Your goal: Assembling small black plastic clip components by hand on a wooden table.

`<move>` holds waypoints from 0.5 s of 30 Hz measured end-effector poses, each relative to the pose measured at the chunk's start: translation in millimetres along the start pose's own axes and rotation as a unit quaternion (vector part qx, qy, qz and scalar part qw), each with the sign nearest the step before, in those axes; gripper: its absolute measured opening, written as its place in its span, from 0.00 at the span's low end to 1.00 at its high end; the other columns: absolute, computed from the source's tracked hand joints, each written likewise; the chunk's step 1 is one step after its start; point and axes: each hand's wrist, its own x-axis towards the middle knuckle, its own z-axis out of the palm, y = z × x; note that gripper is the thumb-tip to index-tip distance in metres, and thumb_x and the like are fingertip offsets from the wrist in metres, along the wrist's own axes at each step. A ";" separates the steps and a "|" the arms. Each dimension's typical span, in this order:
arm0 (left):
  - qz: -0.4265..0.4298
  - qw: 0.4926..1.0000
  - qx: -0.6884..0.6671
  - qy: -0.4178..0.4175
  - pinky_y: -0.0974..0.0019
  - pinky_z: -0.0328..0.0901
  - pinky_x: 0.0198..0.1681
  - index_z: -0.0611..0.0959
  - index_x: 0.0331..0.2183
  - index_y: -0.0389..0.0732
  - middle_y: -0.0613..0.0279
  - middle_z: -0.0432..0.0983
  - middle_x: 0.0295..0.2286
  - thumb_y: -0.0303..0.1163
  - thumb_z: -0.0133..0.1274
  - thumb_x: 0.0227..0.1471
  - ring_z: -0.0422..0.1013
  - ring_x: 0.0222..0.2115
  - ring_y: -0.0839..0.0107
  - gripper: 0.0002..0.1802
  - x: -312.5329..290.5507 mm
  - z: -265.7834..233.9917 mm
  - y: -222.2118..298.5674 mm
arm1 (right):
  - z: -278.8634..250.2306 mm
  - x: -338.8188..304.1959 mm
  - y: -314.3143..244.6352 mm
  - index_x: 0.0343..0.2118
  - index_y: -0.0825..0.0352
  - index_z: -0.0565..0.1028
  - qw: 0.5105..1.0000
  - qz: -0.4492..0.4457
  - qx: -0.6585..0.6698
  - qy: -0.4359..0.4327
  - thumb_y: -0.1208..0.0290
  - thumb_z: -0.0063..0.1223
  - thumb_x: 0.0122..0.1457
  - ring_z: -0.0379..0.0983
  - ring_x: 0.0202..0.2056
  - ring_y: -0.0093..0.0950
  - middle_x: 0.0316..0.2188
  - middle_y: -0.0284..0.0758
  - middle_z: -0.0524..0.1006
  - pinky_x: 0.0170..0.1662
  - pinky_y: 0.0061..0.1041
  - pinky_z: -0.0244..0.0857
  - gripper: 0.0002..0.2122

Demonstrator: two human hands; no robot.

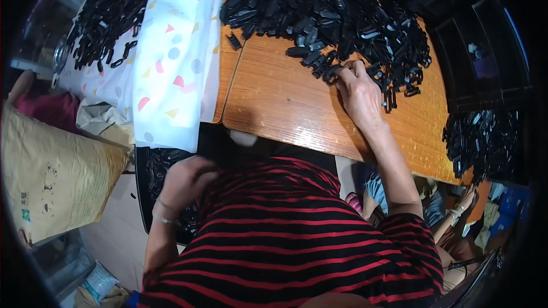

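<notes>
A large heap of small black plastic pieces point(319, 8), oblong and clip-like, covers the far part of the wooden table point(279, 97). My right hand point(361, 92) rests at the heap's near edge, fingers bent down and closed around a small black plastic piece point(330, 74) that they partly hide. Down by my lap, my left hand point(184, 179) hovers over a black bin point(142, 194) holding more dark pieces. Its fingers are curled and smeared by motion, so whether it holds anything does not show.
A white plastic sheet with coloured shapes point(171, 63) drapes over the table's left side, with another black heap point(111, 17) beyond. A large tan sack point(63, 177) stands at left. More pieces point(482, 137) lie at right, near another person's hand point(465, 199).
</notes>
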 end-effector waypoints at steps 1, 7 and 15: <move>0.035 0.997 -0.058 -0.041 0.62 0.68 0.35 0.80 0.35 0.37 0.53 0.76 0.30 0.30 0.57 0.48 0.74 0.33 0.54 0.10 20.1 -3.2 12.4 | 1.9 2.6 1.4 0.35 0.69 0.74 1.000 -0.008 0.003 0.001 0.78 0.57 0.51 0.74 0.31 0.41 0.35 0.41 0.70 0.32 0.36 0.69 0.08; 0.167 0.939 0.061 0.294 0.57 0.67 0.34 0.78 0.36 0.38 0.51 0.74 0.30 0.26 0.50 0.52 0.73 0.32 0.52 0.07 153.7 -1.8 27.4 | 2.4 4.4 3.1 0.35 0.69 0.71 0.997 -0.032 -0.021 -0.065 0.76 0.55 0.54 0.74 0.28 0.43 0.34 0.43 0.70 0.29 0.36 0.69 0.07; 0.142 0.917 0.293 0.231 0.60 0.70 0.34 0.81 0.34 0.42 0.55 0.71 0.31 0.23 0.50 0.47 0.74 0.32 0.59 0.10 227.5 -40.0 9.4 | -2.0 -11.2 -39.5 0.38 0.68 0.69 0.991 -0.052 0.114 -0.040 0.74 0.55 0.56 0.75 0.27 0.45 0.27 0.46 0.74 0.26 0.38 0.68 0.10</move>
